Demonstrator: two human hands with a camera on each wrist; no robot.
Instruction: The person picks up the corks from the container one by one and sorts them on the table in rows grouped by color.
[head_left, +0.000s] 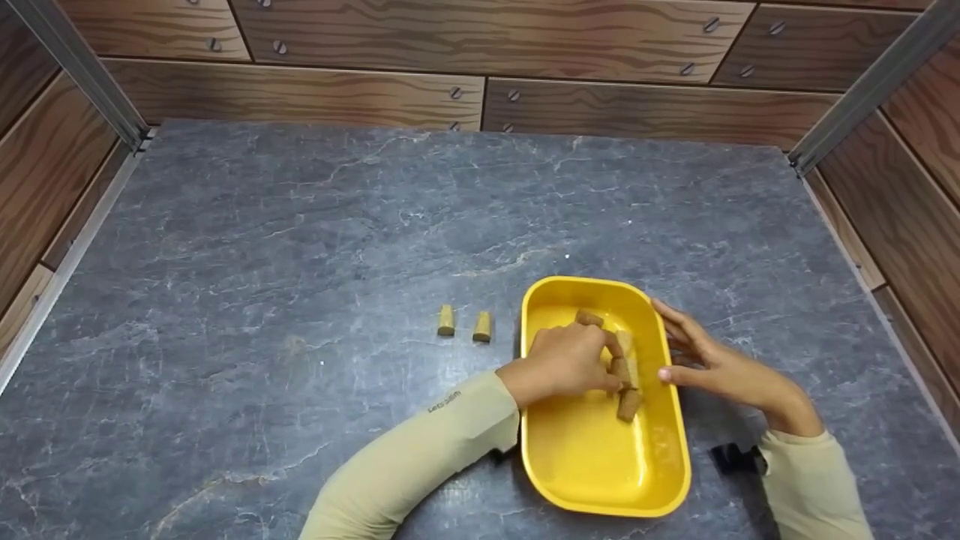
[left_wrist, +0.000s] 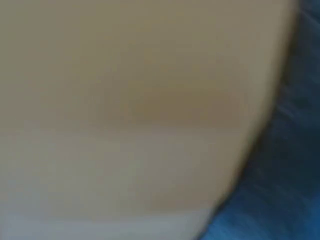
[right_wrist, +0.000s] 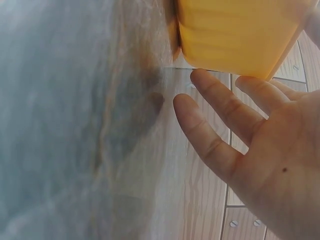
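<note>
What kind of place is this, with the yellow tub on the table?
Probably a small booth for tabletop work. The grey, marble-patterned tabletop has wood-patterned panels around it on the sides we see, and metal-looking posts stand at two corners.

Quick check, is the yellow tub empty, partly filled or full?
Partly filled: the head view shows small brown and tan blocks by the left hand inside the yellow tub, whose near end shows bare bottom.
</note>
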